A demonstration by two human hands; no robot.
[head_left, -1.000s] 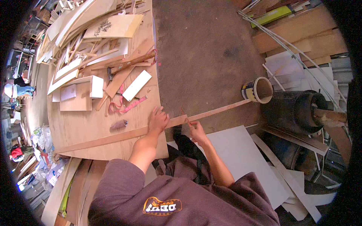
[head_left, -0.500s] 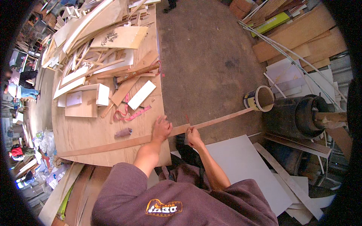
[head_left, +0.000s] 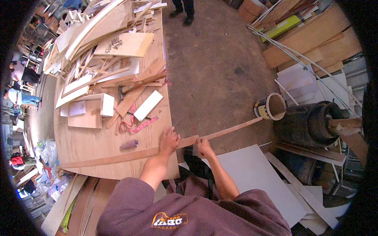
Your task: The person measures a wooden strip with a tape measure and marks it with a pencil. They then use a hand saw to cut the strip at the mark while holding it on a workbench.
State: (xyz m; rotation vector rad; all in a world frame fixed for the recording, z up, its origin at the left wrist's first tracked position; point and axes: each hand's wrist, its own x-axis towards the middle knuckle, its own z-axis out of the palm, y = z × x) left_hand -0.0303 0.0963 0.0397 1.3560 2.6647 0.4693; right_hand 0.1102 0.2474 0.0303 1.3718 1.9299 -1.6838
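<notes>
A long, thin wooden strip [head_left: 126, 156] lies along the near side of the plywood table [head_left: 75, 146] and runs out past its right edge. On the strip, near that edge, my left hand [head_left: 170, 141] presses down with its fingers reaching over it. My right hand [head_left: 204, 148] is closed just beyond the table edge, right at the strip. A slim red piece [head_left: 195, 129] sticks up past the strip in line with this hand; what the fingers hold is mostly hidden. The strip has a small step beside my right hand.
A purple-brown roll [head_left: 129, 144], a pink tape measure [head_left: 138, 128], a white board [head_left: 148, 105] and a hammer [head_left: 121, 92] lie on the table, with heaped wood offcuts [head_left: 98, 55] behind. A bucket [head_left: 271, 107] stands by the strip's far end. Another person's legs [head_left: 183, 10] show at the top.
My right hand has shifted slightly and sits tighter against the strip. My left hand stays pressed on it. At the top, the other person's feet and legs have come further into view.
</notes>
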